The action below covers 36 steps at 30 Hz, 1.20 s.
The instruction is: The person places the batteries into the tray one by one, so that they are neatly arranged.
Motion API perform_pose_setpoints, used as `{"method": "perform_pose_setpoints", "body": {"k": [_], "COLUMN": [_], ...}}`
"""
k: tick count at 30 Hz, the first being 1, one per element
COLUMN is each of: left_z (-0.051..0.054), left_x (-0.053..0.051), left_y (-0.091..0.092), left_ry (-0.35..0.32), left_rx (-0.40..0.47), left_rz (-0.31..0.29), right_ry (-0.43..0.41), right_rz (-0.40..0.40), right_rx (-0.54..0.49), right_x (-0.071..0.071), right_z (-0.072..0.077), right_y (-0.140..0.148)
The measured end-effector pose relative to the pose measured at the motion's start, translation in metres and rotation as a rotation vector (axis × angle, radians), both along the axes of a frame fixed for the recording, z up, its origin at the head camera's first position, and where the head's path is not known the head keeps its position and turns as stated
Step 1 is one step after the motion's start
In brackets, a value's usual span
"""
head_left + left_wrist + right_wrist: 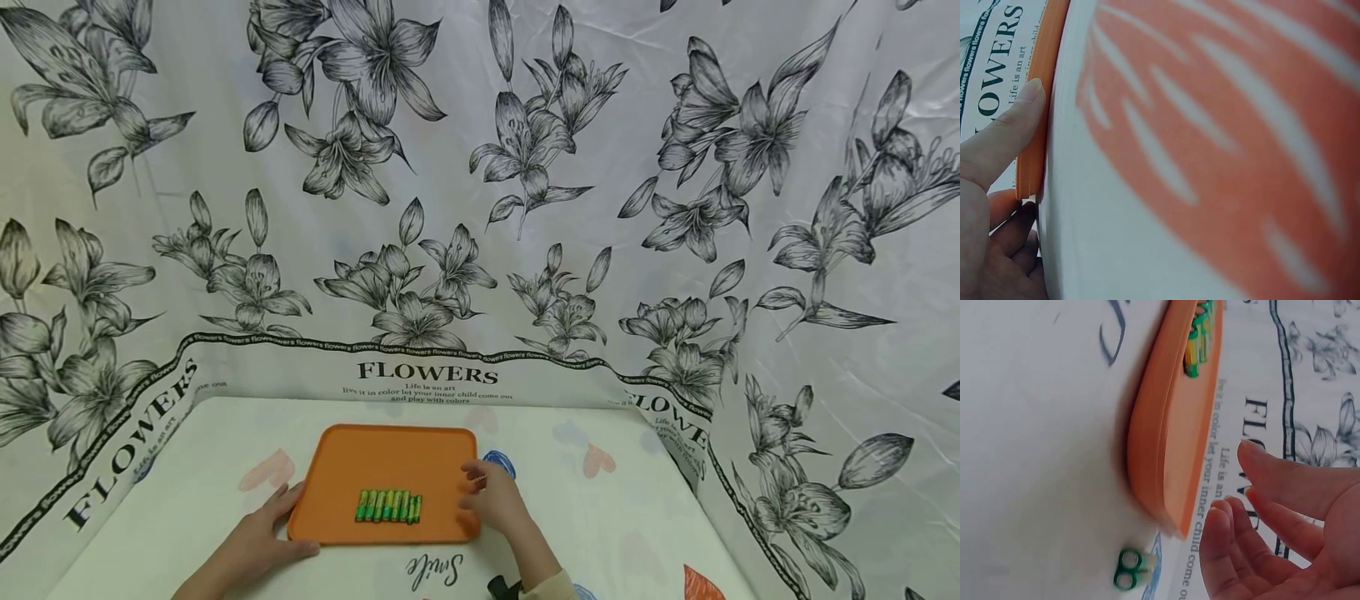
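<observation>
An orange tray (397, 454) lies on the table, and several green-and-yellow batteries (386, 506) stand side by side in a row near its front. My left hand (258, 533) holds the tray's front left corner. In the left wrist view its thumb lies against the tray wall (1038, 137), with the other fingers curled at the corner. My right hand (495, 497) hovers at the tray's right edge, fingers loosely bent and nothing between them. The right wrist view shows two green-ended batteries (1134, 569) on the table just beyond the tray corner; the hand covers them in the head view.
A white tablecloth (600, 517) with printed hearts and the word Smile covers the table. Behind and at both sides hangs a flower-printed curtain (450, 183). A dark strap (504, 587) shows by the right sleeve (551, 586).
</observation>
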State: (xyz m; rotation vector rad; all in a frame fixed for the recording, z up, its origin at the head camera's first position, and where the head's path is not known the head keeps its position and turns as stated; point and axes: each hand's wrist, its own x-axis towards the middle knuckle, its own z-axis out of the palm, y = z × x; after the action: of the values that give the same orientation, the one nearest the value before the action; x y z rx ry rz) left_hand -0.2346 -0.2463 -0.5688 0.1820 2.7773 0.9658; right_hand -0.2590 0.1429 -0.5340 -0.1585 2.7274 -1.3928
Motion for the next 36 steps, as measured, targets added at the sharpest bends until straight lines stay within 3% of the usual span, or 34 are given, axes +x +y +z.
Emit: {"method": "perform_pose_setpoints", "body": {"k": [7,15,21,30,36], "left_z": [-0.001,-0.004,-0.005,-0.008,-0.005], "left_x": [0.001,0.0,-0.003,-0.002,-0.002], "left_y": [0.001,-0.002,-0.001,-0.002,-0.002], "left_ry": [0.003,0.002,-0.02,-0.013,-0.01], "left_rx": [0.003,0.021,0.014,0.019,0.013], "left_rz": [0.003,-0.007,0.005,0.003,0.002], "right_ry": [0.032,-0.015,-0.057,-0.024,-0.005], "right_rz": [-0.021,-0.02,-0.004,-0.015,-0.041], "right_rx": [0.021,0.13,0.192,0.219,0.171], "right_x": [0.001,0.0,-0.001,-0.001,-0.001], "right_z": [-0.003,-0.013,-0.02,-0.027,-0.028], "right_y": [0.027,0.053,0.057,0.056,0.059]}}
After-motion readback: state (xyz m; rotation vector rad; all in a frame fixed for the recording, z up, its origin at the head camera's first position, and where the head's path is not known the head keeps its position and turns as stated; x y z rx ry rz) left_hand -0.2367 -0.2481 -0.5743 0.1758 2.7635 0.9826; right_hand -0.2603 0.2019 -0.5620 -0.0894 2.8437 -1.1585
